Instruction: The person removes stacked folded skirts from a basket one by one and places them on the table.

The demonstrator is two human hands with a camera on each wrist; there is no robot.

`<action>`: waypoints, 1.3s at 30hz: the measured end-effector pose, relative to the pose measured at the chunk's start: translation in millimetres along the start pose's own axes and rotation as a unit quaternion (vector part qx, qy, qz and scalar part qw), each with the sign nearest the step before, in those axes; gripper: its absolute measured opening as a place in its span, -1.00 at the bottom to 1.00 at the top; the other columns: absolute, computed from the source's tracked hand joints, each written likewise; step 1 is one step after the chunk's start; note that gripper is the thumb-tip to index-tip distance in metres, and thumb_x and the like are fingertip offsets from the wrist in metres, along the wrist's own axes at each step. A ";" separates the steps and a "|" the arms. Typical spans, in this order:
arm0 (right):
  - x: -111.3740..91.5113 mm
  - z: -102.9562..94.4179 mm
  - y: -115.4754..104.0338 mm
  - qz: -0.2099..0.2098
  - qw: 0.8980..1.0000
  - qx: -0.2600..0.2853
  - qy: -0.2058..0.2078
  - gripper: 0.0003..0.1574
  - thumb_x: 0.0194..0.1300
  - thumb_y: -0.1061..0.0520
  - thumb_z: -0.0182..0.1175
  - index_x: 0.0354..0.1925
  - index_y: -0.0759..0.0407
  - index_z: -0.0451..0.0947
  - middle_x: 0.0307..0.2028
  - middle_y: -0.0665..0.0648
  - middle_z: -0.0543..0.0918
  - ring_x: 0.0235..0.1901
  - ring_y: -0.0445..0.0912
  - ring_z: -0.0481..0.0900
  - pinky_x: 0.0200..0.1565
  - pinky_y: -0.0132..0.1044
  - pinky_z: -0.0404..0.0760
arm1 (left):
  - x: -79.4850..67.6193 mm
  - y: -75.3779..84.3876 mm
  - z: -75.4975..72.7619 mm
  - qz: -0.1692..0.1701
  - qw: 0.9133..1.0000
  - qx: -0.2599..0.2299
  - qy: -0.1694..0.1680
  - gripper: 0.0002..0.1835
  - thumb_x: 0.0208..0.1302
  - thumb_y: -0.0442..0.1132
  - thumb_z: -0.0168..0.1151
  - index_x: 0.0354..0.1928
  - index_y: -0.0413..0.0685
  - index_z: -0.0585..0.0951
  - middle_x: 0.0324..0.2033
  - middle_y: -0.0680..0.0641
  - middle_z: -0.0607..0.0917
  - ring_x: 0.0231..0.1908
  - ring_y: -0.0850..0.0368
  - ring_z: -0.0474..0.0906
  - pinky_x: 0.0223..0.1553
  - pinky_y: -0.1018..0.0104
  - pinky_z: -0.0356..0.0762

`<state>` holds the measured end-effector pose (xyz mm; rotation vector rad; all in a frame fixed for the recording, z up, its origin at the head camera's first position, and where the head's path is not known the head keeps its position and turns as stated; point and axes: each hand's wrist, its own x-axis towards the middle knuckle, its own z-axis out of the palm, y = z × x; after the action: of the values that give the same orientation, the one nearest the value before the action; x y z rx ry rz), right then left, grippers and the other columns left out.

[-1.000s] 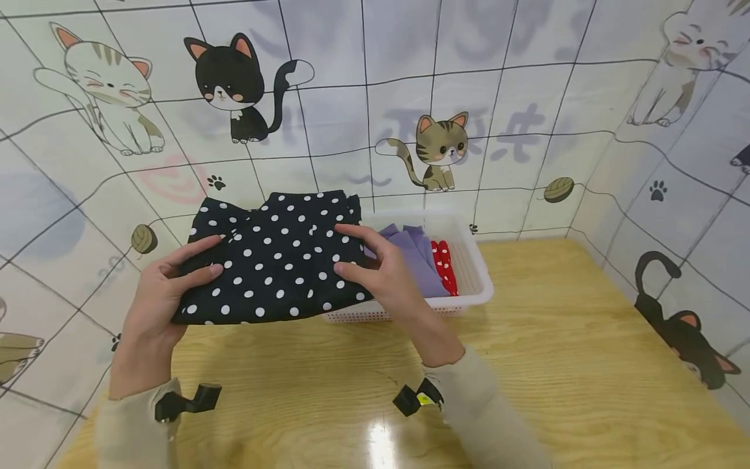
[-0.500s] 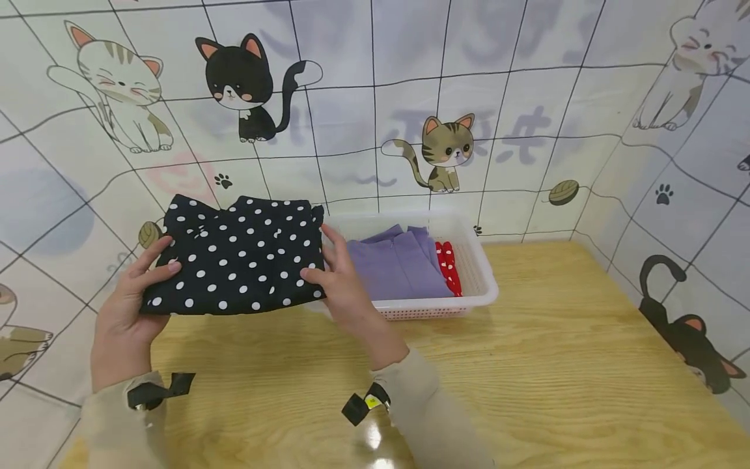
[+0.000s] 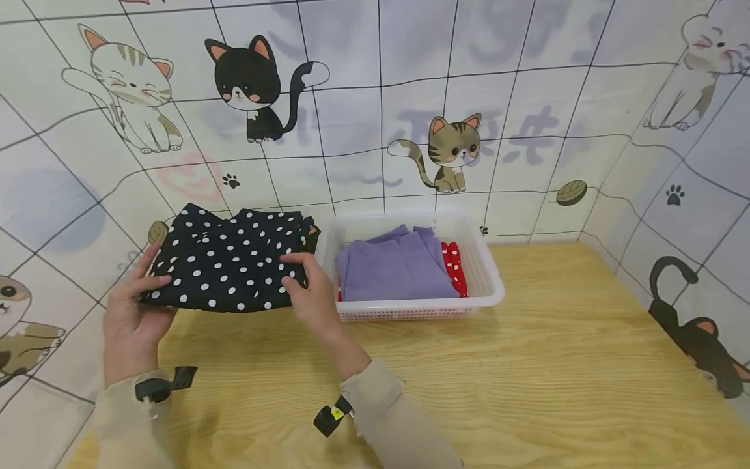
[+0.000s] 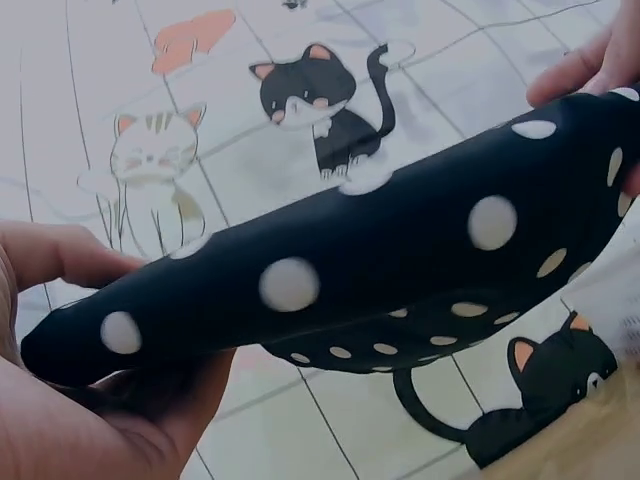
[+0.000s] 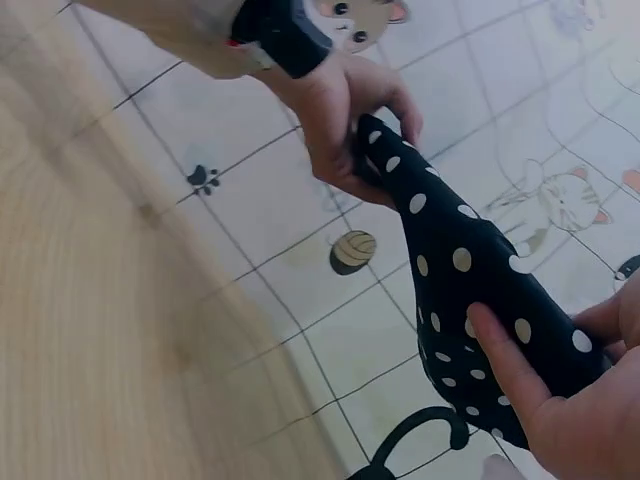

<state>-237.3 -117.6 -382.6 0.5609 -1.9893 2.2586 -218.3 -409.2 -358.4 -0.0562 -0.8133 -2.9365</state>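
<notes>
A folded black cloth with white polka dots [image 3: 225, 264], perhaps a garment, hangs above the table left of the basket. My left hand [image 3: 136, 309] grips its left end, thumb on the near face and fingers behind or under it. At the right end my right hand [image 3: 310, 293] pinches the cloth between thumb and fingers. In the left wrist view the folded lower edge of the cloth [image 4: 350, 260] stretches between both hands. The right wrist view has the cloth [image 5: 470, 270] edge-on, with my left hand [image 5: 345, 120] at its far end.
A white plastic basket [image 3: 489, 290] stands against the back wall. Inside lie a folded purple garment [image 3: 398, 267] and a red cloth with white dots [image 3: 454, 267]. The wooden table [image 3: 498, 378] meets a cat-patterned wall covering [image 3: 351, 117] behind and at both sides.
Both hands have carried the dotted cloth leftward, away from in front of the basket, so more of the purple garment shows. Most recently the right hand has shifted left and the cloth tilts back more.
</notes>
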 end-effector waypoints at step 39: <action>-15.3 16.2 47.0 0.054 0.877 -0.441 -0.185 -0.27 0.09 0.32 0.30 0.28 0.43 0.53 0.56 0.40 0.20 0.57 0.16 0.20 0.47 -0.11 0.42 | 30.0 -32.6 -51.4 -0.055 0.623 0.776 0.081 -0.30 0.29 -0.46 0.14 0.49 -0.40 0.29 0.51 -0.58 0.11 0.51 -0.54 0.06 0.49 -0.35 0.15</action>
<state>-233.5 -137.8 -430.4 0.7893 -2.9476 1.0618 -251.9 -410.3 -417.3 0.3674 -2.8373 -1.2378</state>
